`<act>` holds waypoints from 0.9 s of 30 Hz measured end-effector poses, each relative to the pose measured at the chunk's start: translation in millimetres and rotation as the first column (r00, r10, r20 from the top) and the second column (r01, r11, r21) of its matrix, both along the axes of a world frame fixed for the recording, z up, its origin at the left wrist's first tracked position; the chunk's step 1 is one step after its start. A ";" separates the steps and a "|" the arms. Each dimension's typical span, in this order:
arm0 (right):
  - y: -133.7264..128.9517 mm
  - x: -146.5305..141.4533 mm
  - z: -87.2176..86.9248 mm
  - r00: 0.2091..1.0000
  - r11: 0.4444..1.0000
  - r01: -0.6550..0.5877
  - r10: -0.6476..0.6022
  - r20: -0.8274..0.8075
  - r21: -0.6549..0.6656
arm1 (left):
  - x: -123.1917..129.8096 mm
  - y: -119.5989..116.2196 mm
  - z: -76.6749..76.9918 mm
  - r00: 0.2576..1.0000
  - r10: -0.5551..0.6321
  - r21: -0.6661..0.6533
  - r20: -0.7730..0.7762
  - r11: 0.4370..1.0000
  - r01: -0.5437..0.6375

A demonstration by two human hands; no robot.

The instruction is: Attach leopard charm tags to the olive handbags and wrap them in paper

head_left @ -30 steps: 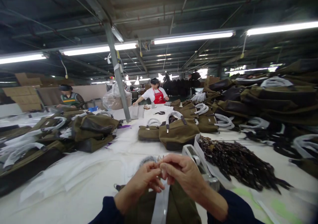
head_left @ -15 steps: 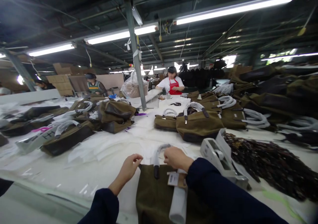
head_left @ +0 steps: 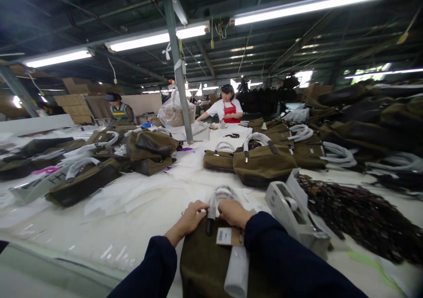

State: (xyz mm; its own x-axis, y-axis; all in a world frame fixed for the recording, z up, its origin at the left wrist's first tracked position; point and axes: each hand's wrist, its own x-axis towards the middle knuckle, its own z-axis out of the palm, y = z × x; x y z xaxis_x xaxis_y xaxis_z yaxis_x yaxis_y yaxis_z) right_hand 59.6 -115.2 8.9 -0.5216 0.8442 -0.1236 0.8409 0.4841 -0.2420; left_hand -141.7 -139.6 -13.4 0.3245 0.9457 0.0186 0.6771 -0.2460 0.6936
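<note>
An olive-green handbag (head_left: 205, 263) stands upright on the table just in front of me. Its handle (head_left: 212, 205), wrapped in clear plastic, arches above the top edge. My left hand (head_left: 190, 218) is closed at the top left edge of the bag, its fingertips beside the handle. Inside the handle's loop, my right hand (head_left: 233, 212) is curled at the bag's opening; its fingertips are hidden, so what they hold cannot be made out. A paper tag (head_left: 224, 236) and a rolled white sleeve (head_left: 237, 271) hang on the bag's front.
A tape dispenser (head_left: 291, 210) stands right of the bag, with a heap of dark brown straps (head_left: 350, 218) beyond it. More olive bags (head_left: 264, 163) lie ahead, and others (head_left: 152, 150) to the left. White sheets (head_left: 122, 196) cover the table. Two co-workers (head_left: 228, 108) are behind it.
My left hand has moved right and inward, from beside the bag to its top edge. My right hand has lowered slightly toward the opening. The tag has shifted a little left.
</note>
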 end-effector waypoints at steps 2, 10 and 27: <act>2.2 2.2 -2.3 0.998 0.998 -0.019 0.015 -0.068 -0.065 | 1.1 -0.7 4.0 0.997 -0.048 0.005 0.056 0.999 0.048; 1.4 5.7 -3.4 0.963 0.958 -0.076 -0.002 -0.271 -0.277 | 12.4 5.3 -5.3 0.998 -0.006 0.002 0.066 1.000 0.006; -15.3 8.0 34.8 0.759 0.832 -0.321 -0.060 -0.649 -0.453 | -5.9 -30.3 30.3 0.985 0.130 0.108 0.113 0.984 -0.142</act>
State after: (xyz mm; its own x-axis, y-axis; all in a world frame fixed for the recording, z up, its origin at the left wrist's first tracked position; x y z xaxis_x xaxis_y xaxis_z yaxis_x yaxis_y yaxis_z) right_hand 67.7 -130.4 43.7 -0.7367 0.6656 -0.1194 0.3453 0.2184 -0.9127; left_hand -147.6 -169.9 16.9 0.1835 0.9704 0.1569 0.6344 -0.2388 0.7352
